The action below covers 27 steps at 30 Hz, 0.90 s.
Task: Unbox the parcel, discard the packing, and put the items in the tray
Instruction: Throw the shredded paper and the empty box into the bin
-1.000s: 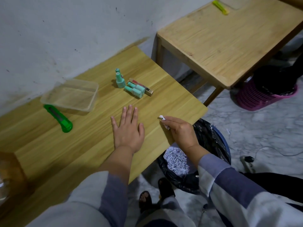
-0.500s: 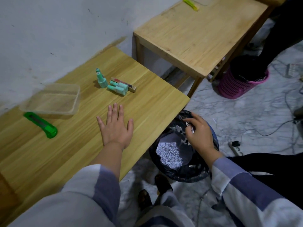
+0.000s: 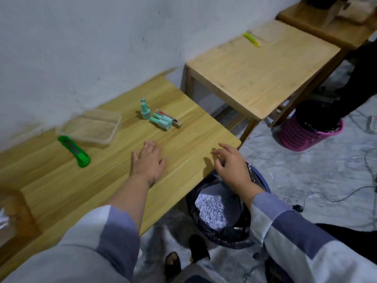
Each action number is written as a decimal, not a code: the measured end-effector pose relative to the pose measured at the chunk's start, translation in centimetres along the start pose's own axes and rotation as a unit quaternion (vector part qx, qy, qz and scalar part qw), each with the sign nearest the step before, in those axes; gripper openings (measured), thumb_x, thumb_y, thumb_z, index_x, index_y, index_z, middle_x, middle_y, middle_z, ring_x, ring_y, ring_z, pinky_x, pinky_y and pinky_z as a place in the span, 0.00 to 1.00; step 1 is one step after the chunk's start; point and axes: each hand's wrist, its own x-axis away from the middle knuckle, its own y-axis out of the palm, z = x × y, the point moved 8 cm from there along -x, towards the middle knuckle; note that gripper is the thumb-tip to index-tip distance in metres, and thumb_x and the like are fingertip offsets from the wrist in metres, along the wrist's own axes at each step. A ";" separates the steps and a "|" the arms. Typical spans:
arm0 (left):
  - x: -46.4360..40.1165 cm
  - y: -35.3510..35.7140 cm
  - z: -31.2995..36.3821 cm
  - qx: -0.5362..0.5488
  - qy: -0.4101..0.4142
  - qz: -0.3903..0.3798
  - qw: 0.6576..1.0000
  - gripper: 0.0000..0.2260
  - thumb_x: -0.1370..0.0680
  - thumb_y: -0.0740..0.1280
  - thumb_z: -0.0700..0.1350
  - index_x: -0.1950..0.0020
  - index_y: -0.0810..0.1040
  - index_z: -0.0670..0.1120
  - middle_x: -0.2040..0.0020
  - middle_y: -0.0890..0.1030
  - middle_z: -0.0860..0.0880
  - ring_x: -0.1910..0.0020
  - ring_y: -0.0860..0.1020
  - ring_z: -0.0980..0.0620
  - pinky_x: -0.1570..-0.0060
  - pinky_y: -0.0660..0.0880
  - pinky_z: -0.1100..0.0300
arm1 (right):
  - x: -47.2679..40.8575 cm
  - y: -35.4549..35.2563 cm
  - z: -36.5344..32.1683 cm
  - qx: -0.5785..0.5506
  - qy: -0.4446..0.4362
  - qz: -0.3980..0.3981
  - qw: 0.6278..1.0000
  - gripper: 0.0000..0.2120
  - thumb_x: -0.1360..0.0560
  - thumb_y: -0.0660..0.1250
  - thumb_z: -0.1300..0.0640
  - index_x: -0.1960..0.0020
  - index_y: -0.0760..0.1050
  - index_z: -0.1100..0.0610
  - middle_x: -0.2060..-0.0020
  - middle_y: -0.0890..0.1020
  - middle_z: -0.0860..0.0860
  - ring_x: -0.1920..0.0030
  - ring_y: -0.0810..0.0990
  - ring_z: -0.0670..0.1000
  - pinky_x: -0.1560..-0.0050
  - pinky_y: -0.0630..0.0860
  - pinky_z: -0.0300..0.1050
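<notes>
My left hand (image 3: 150, 162) lies flat, palm down, on the wooden table (image 3: 183, 152), holding nothing. My right hand (image 3: 231, 166) hovers at the table's right edge, above the bin (image 3: 222, 231), fingers spread and empty. Beyond the left hand sit the items: one teal bottle (image 3: 145, 109) upright, teal bottles lying down (image 3: 162, 120) and a slim gold and red tube (image 3: 168, 117) beside them. A clear plastic tray (image 3: 90, 127) stands empty near the wall, left of the items.
A green box cutter (image 3: 74, 151) lies in front of the tray. The black-lined bin holds white shredded paper (image 3: 211, 207). A second wooden table (image 3: 261, 72) with a yellow cutter (image 3: 252, 39) stands to the right, a pink basket (image 3: 308, 133) beyond. Cables cross the floor.
My right hand took a white paper scrap from the table to the bin, let it go, and has risen back to the table edge, empty. My left hand stayed flat.
</notes>
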 end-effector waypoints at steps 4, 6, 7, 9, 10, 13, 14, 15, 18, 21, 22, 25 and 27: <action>2.3 -3.1 -2.3 0.040 -0.054 0.017 0.998 0.20 0.20 0.59 0.51 0.28 0.67 0.54 0.23 0.57 0.53 0.22 0.48 0.52 0.27 0.50 0.42 | -2.3 1.2 -6.5 0.002 -0.087 -0.068 0.994 0.14 0.24 0.62 0.57 0.41 0.77 0.53 0.36 0.75 0.52 0.34 0.71 0.51 0.34 0.68 0.46; 3.9 -4.7 -4.3 0.084 -0.085 0.046 0.992 0.18 0.20 0.59 0.50 0.30 0.69 0.53 0.24 0.60 0.53 0.23 0.49 0.52 0.27 0.50 0.42 | -2.8 2.4 -10.4 -0.012 -0.135 -0.111 0.985 0.14 0.25 0.63 0.56 0.40 0.76 0.52 0.39 0.78 0.50 0.37 0.75 0.51 0.38 0.70 0.44; 4.8 -5.6 -5.5 0.101 -0.100 0.065 0.988 0.17 0.20 0.59 0.50 0.31 0.70 0.53 0.24 0.62 0.53 0.23 0.50 0.52 0.27 0.50 0.42 | -2.9 3.1 -12.4 -0.017 -0.159 -0.132 0.978 0.15 0.25 0.63 0.55 0.39 0.76 0.51 0.39 0.79 0.50 0.38 0.75 0.51 0.39 0.71 0.44; 6.8 -7.0 -8.1 0.124 -0.135 0.105 0.977 0.16 0.20 0.59 0.50 0.33 0.71 0.54 0.25 0.63 0.53 0.23 0.52 0.52 0.27 0.52 0.43 | -2.7 4.5 -16.3 -0.023 -0.208 -0.175 0.962 0.16 0.25 0.63 0.54 0.38 0.75 0.51 0.39 0.79 0.50 0.37 0.75 0.51 0.39 0.70 0.44; 8.0 -7.6 -9.7 0.130 -0.157 0.126 0.971 0.16 0.21 0.59 0.50 0.33 0.72 0.54 0.25 0.64 0.53 0.23 0.53 0.52 0.27 0.54 0.44 | -2.3 5.2 -18.4 -0.022 -0.233 -0.199 0.952 0.16 0.25 0.64 0.54 0.37 0.75 0.52 0.38 0.79 0.50 0.37 0.75 0.51 0.39 0.70 0.43; 12.3 -8.7 -14.1 0.141 -0.219 0.179 0.949 0.15 0.21 0.61 0.50 0.35 0.73 0.54 0.26 0.66 0.52 0.23 0.55 0.51 0.28 0.57 0.45 | -0.8 7.4 -23.7 -0.013 -0.307 -0.241 0.921 0.17 0.25 0.64 0.52 0.37 0.74 0.51 0.38 0.78 0.51 0.36 0.75 0.51 0.37 0.68 0.43; 13.9 -8.9 -15.4 0.146 -0.236 0.190 0.942 0.15 0.22 0.62 0.49 0.35 0.74 0.54 0.26 0.66 0.52 0.23 0.55 0.51 0.28 0.57 0.45 | -0.1 8.0 -25.2 -0.010 -0.328 -0.249 0.911 0.17 0.25 0.64 0.52 0.37 0.75 0.51 0.38 0.79 0.51 0.37 0.75 0.52 0.37 0.69 0.43; 15.5 -8.9 -16.6 0.150 -0.253 0.200 0.935 0.15 0.22 0.62 0.49 0.35 0.74 0.53 0.27 0.66 0.52 0.24 0.56 0.50 0.28 0.57 0.46 | 0.6 8.7 -26.5 -0.006 -0.346 -0.256 0.902 0.17 0.25 0.64 0.52 0.37 0.75 0.51 0.38 0.79 0.52 0.37 0.75 0.52 0.37 0.68 0.43; 20.6 -8.6 -20.3 0.178 -0.302 0.225 0.909 0.15 0.22 0.63 0.49 0.36 0.75 0.52 0.27 0.68 0.50 0.25 0.59 0.49 0.29 0.60 0.46 | 3.0 10.5 -30.6 -0.006 -0.393 -0.277 0.877 0.17 0.25 0.65 0.52 0.37 0.75 0.52 0.39 0.80 0.53 0.37 0.76 0.53 0.39 0.68 0.41; 25.3 -9.0 -23.0 0.167 -0.330 0.276 0.887 0.15 0.24 0.62 0.53 0.41 0.78 0.52 0.34 0.74 0.48 0.31 0.68 0.48 0.34 0.67 0.50 | 5.7 12.6 -34.2 0.003 -0.433 -0.302 0.849 0.17 0.24 0.64 0.52 0.36 0.74 0.52 0.39 0.79 0.53 0.38 0.76 0.54 0.40 0.69 0.41; 26.6 -9.1 -23.7 0.170 -0.335 0.289 0.881 0.15 0.24 0.62 0.54 0.41 0.79 0.51 0.35 0.75 0.49 0.32 0.69 0.47 0.34 0.67 0.49 | 6.5 13.3 -35.2 0.005 -0.441 -0.307 0.843 0.17 0.24 0.64 0.52 0.36 0.74 0.52 0.38 0.79 0.52 0.37 0.76 0.53 0.41 0.69 0.41; 30.1 -8.3 -26.7 0.214 -0.365 0.298 0.855 0.17 0.25 0.66 0.56 0.38 0.77 0.51 0.32 0.73 0.50 0.29 0.67 0.48 0.32 0.65 0.47 | 8.5 15.3 -38.1 -0.003 -0.449 -0.324 0.833 0.17 0.24 0.64 0.53 0.36 0.73 0.52 0.38 0.79 0.53 0.36 0.75 0.53 0.40 0.69 0.42; 31.9 -7.8 -28.9 0.263 -0.369 0.309 0.836 0.28 0.31 0.67 0.65 0.37 0.76 0.50 0.33 0.72 0.48 0.32 0.71 0.47 0.35 0.69 0.46 | 9.5 16.6 -40.1 -0.011 -0.453 -0.327 0.829 0.17 0.24 0.64 0.55 0.35 0.73 0.53 0.38 0.79 0.53 0.37 0.75 0.54 0.41 0.69 0.40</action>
